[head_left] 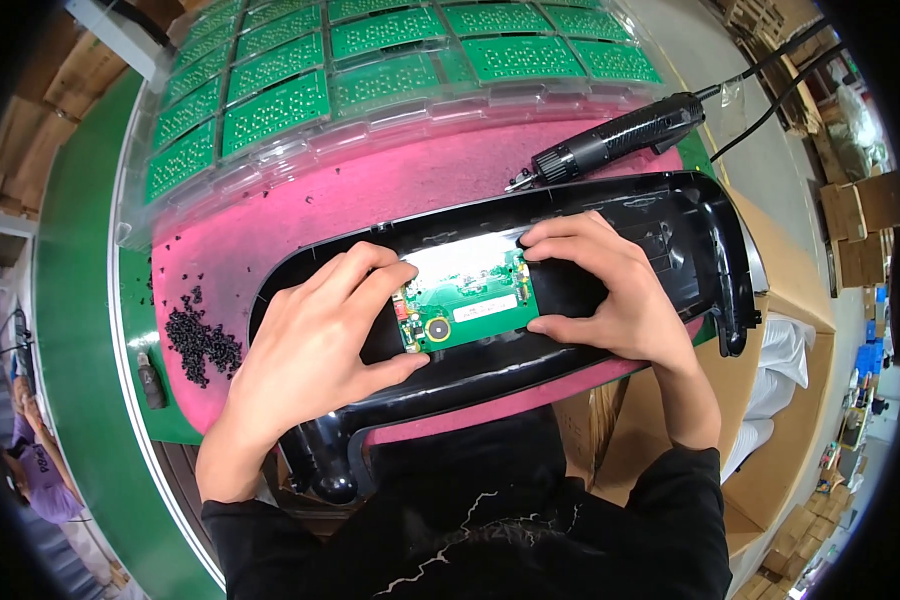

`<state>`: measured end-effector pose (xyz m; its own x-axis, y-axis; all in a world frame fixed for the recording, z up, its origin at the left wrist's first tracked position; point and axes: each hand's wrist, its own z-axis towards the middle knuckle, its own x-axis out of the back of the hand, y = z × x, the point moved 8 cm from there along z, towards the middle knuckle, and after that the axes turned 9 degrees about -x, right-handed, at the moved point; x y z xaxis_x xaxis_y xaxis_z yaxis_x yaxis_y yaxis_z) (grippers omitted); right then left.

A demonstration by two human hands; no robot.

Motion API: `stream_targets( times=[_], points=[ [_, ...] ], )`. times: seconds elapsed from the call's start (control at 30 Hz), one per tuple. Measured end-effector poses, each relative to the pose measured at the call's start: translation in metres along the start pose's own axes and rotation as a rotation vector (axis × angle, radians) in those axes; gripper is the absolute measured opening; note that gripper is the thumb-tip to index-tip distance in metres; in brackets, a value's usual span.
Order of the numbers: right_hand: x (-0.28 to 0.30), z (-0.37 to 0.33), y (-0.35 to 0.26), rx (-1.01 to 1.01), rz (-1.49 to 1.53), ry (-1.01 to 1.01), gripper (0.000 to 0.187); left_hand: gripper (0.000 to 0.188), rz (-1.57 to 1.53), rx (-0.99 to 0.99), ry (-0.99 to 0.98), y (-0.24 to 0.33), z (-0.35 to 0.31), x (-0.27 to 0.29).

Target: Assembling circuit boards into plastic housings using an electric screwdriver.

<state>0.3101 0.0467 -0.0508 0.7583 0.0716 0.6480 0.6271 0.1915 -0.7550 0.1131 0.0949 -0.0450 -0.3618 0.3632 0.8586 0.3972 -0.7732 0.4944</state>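
Between my two hands is a green circuit board with a round disc part and a white label strip. My left hand grips its left edge with thumb and fingertips. At the right edge, my right hand holds it the same way. The board is over the hollow of a long black plastic housing; whether it touches the housing floor I cannot tell. The housing lies on a pink mat, its curved ends pointing toward me.
Behind the housing lies a black electric screwdriver with a cable. Clear trays of green circuit boards stand at the back. Small black screws are heaped at left, near a dark screwdriver bit holder-like piece. An open cardboard box stands at right.
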Motion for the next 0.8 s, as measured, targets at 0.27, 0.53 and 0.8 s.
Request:
stream_targets(
  times=[0.27,0.53,0.8],
  points=[
    [0.000,0.000,-0.005,0.026,-0.035,0.009,0.056,0.064,-0.006,0.005,0.007,-0.002,-0.002,0.001],
    [-0.001,0.002,-0.008,0.008,-0.068,0.020,0.055,0.062,0.013,-0.018,0.005,-0.002,-0.002,0.001],
    [0.000,0.004,-0.013,-0.030,-0.102,0.033,0.052,0.057,0.014,-0.097,0.048,0.004,-0.004,0.005]
  ],
)
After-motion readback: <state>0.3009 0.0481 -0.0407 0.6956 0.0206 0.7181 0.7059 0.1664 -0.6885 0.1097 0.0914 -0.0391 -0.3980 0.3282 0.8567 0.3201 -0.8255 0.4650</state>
